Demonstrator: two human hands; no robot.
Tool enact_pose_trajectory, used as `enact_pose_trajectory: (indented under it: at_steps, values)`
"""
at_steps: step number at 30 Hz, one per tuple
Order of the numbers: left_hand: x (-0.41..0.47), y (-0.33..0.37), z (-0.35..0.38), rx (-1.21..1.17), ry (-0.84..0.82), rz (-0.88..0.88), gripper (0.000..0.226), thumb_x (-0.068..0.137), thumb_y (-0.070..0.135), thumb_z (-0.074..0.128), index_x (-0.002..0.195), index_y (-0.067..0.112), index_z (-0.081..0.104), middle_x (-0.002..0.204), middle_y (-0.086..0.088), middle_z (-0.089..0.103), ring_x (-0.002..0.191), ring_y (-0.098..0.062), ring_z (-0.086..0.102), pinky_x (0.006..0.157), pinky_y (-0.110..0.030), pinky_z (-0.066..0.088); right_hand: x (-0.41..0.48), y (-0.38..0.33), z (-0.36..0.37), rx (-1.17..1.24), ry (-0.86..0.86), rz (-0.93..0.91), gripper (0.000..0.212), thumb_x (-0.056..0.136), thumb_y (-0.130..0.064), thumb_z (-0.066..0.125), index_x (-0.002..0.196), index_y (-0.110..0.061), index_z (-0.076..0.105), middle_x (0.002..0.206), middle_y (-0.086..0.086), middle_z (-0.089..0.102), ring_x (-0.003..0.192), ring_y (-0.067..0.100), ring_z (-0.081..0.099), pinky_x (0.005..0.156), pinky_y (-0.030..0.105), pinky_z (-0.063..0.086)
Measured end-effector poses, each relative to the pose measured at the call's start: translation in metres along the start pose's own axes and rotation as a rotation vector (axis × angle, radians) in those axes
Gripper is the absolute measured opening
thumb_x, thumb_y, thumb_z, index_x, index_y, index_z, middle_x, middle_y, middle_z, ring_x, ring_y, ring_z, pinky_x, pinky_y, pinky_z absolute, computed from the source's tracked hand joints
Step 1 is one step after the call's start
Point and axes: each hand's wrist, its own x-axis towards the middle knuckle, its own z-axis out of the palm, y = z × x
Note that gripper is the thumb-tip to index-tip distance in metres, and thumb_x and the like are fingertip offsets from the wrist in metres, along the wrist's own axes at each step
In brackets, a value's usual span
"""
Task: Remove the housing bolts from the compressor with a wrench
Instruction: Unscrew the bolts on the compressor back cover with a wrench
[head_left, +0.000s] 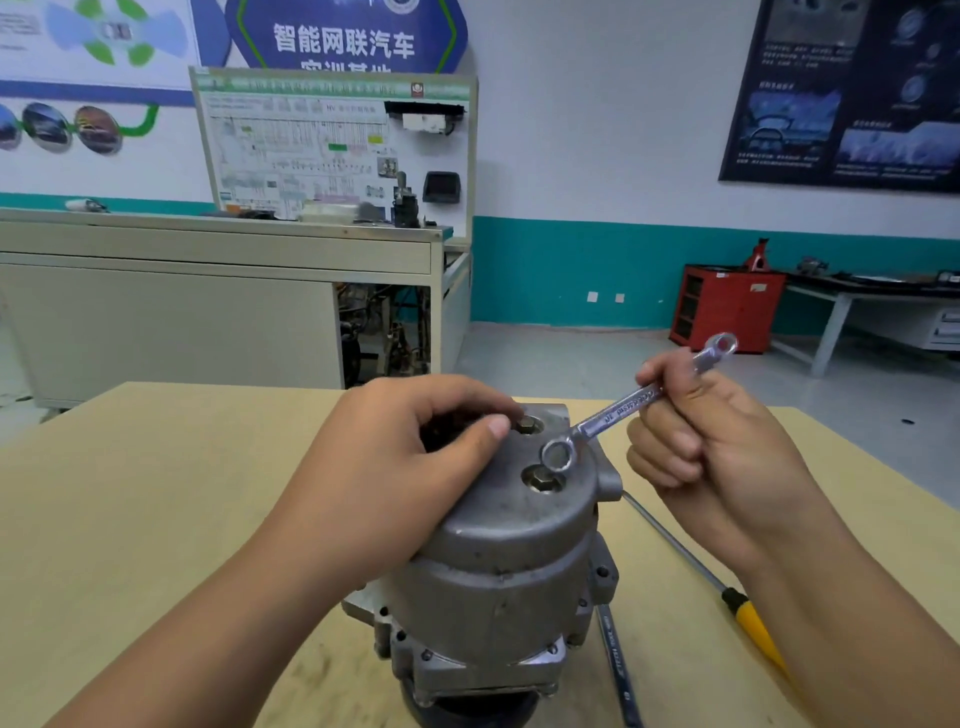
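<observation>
The compressor (509, 545) stands upright on the table (156, 493) at the near edge. A yellow-handled screwdriver (748, 618) lies at its 4 o'clock, and a dark flat tool (618, 670) lies just beside its base.

The hands are apart. The left hand (395, 467) lies over the housing from 9 o'clock, thumb and forefinger pinching the far bolt (527, 425). The right hand (711, 441), at 2 o'clock, is clamped round the shank of the wrench (628, 410). The wrench's lower ring hovers just above the near bolt (543, 477), not seated.

To do this well, drop the ring squarely and fully over the hex before pulling, keep the left palm bearing down so the housing cannot rock, and slide the grip toward the shank's outer end for leverage.

Beyond the table, a red cabinet (727, 306) stands at 1 o'clock.
</observation>
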Motion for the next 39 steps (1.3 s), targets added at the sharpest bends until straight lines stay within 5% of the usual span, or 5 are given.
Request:
enact_pose_trajectory:
  at_steps: [15,25,32,36,39]
  values:
    - [0.003,-0.004,0.005,-0.031,-0.111,-0.061,0.029,0.09,0.019,0.058,0.077,0.043,0.07,0.093,0.037,0.064,0.09,0.015,0.057,0.074,-0.005,0.042,0.008,0.002,0.0,0.048,-0.093,0.111,0.03,0.082,-0.028,0.043,0.06,-0.013,0.054,0.04,-0.002,0.032,0.032,0.007,0.026,0.032,0.017,0.022]
    - [-0.002,0.0,-0.002,0.059,-0.226,0.069,0.034,0.063,0.055,0.059,0.095,0.046,0.069,0.112,0.035,0.055,0.111,0.01,0.046,0.094,-0.013,0.033,0.017,0.007,-0.001,0.102,-0.079,-0.047,0.025,0.09,-0.001,0.039,0.111,-0.011,0.048,0.073,0.006,0.069,0.065,0.018,0.068,0.063,0.028,0.056]
    - [-0.004,-0.003,-0.002,0.073,-0.237,0.106,0.044,0.056,0.072,0.055,0.094,0.053,0.065,0.116,0.036,0.052,0.115,0.011,0.044,0.092,-0.01,0.033,0.016,0.011,0.009,0.19,-0.078,-0.1,0.02,0.094,-0.005,0.033,0.107,-0.016,0.045,0.054,-0.004,0.042,0.043,0.008,0.043,0.057,0.028,0.053]
    - [-0.004,-0.004,0.0,0.163,-0.257,0.107,0.054,0.051,0.079,0.052,0.101,0.059,0.057,0.123,0.037,0.046,0.119,0.013,0.037,0.095,-0.006,0.03,0.01,0.014,0.013,0.294,-0.062,-0.14,0.014,0.092,-0.026,0.036,0.096,-0.016,0.045,0.051,-0.005,0.033,0.041,0.009,0.036,0.053,0.027,0.051]
    - [-0.004,-0.006,-0.001,0.23,-0.273,0.066,0.068,0.045,0.085,0.047,0.11,0.065,0.047,0.14,0.036,0.031,0.126,0.018,0.025,0.096,-0.006,0.023,0.004,0.016,0.016,0.367,-0.036,-0.166,0.044,0.088,-0.055,0.026,0.084,-0.015,0.044,0.051,-0.004,0.032,0.042,0.011,0.035,0.05,0.026,0.048]
